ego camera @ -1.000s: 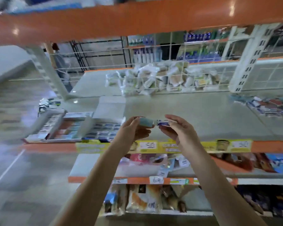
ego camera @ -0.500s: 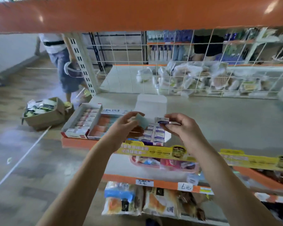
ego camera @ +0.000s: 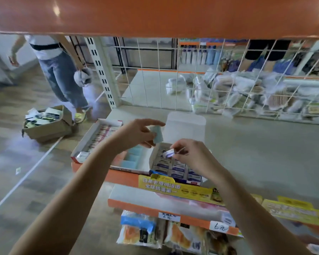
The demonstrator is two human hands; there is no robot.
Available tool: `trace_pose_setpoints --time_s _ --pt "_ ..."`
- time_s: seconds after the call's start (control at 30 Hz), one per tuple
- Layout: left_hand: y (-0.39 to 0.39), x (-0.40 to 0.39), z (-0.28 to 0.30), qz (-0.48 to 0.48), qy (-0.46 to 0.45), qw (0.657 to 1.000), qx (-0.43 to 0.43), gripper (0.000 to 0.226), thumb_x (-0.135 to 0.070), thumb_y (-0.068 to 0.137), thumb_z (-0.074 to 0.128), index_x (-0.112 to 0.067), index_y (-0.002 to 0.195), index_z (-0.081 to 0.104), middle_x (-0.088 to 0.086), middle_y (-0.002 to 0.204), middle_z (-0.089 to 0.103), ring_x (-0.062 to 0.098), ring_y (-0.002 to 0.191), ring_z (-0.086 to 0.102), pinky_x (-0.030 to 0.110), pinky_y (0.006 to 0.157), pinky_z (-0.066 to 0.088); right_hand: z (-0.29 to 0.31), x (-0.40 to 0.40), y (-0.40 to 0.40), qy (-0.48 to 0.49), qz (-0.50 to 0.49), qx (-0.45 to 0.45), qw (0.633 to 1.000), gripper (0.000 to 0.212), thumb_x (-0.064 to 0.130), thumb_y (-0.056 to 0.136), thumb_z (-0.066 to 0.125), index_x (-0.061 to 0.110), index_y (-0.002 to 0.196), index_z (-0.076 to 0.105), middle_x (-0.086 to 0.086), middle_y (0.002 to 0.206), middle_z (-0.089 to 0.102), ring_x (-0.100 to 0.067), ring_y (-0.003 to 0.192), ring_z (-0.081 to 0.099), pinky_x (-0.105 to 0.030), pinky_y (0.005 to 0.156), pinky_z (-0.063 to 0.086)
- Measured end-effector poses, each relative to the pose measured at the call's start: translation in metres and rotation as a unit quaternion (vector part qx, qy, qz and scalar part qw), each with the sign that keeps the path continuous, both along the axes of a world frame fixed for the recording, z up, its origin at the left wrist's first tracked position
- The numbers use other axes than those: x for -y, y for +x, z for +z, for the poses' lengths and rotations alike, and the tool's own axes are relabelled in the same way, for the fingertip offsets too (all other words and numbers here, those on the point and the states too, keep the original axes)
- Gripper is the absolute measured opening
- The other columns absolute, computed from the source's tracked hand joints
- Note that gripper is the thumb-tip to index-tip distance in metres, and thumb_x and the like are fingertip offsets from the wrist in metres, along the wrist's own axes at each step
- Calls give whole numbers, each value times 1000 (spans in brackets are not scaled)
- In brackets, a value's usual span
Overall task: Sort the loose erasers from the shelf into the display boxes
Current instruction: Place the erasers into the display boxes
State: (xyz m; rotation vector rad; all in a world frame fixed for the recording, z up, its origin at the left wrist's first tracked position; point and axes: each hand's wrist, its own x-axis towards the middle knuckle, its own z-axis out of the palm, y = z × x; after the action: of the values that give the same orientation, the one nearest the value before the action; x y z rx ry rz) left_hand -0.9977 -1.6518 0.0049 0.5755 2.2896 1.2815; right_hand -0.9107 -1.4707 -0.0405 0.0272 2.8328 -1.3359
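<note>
My left hand (ego camera: 136, 134) pinches a teal eraser (ego camera: 157, 134) above the box of teal ones (ego camera: 134, 159); my right hand (ego camera: 191, 155) pinches a blue-labelled eraser (ego camera: 168, 153) over its matching box (ego camera: 175, 167), so each colour goes home.

The shelf (ego camera: 247, 155) is pale grey with an orange front edge. The left hand (ego camera: 136, 135) holds a light blue-green eraser (ego camera: 157, 134). The right hand (ego camera: 190, 155) pinches a white eraser (ego camera: 168, 153) with a purple-blue band, I think. Near the shelf's left corner, one box (ego camera: 98, 129) is white with red trim. A yellow sign (ego camera: 175, 188) has white writing.
</note>
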Motion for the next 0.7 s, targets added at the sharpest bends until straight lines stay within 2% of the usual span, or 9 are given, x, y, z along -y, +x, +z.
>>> trace_pose_setpoints --time_s 0.1,0.17,0.27,0.4,0.53,0.7 --pt "-7 4 -1 4 -1 1000 -3 23 -3 88 59 -14 107 53 10 83 70 22 74 71 25 66 58 -6 9 -4 37 -1 3 999 18 18 85 65 20 103 67 10 86 63 -4 80 59 -10 68 41" --pt "-11 9 -2 -4 -9 1000 -1 19 -4 88 60 -10 103 51 10 83 70 19 72 70 22 62 56 -8 13 -6 42 -10 10 999 19 19 86 64 21 105 66 11 87 62 -4 81 59 -14 71 44" --pt "-19 17 -5 -31 -32 999 -15 17 -9 87 63 -12 101 54 8 83 72 18 72 71 23 66 56 -10 18 -7 64 -15 33 997 21 22 86 64 23 107 65 14 89 61 -4 84 58 -19 77 45" --pt "-31 28 -9 -67 -54 996 -22 15 -14 87 64 -15 100 58 3 78 72 12 67 69 20 65 54 -10 23 -6 97 -18 67 993 28 23 88 63 24 116 61 10 104 64 -4 88 56 -6 67 37" --pt "-43 37 -12 -93 -57 994 -14 9 -13 88 63 -19 94 60 5 76 70 6 61 65 16 60 51 -7 27 -7 103 -28 93 990 30 23 90 61 23 119 61 8 112 62 -3 88 52 -4 64 35" --pt "-59 48 -16 -131 -85 987 -24 7 -16 88 63 -22 91 62 -7 72 67 6 64 65 17 66 53 -7 33 -9 145 -37 80 985 24 24 94 54 22 115 66 6 111 59 -4 88 50 -6 63 34"
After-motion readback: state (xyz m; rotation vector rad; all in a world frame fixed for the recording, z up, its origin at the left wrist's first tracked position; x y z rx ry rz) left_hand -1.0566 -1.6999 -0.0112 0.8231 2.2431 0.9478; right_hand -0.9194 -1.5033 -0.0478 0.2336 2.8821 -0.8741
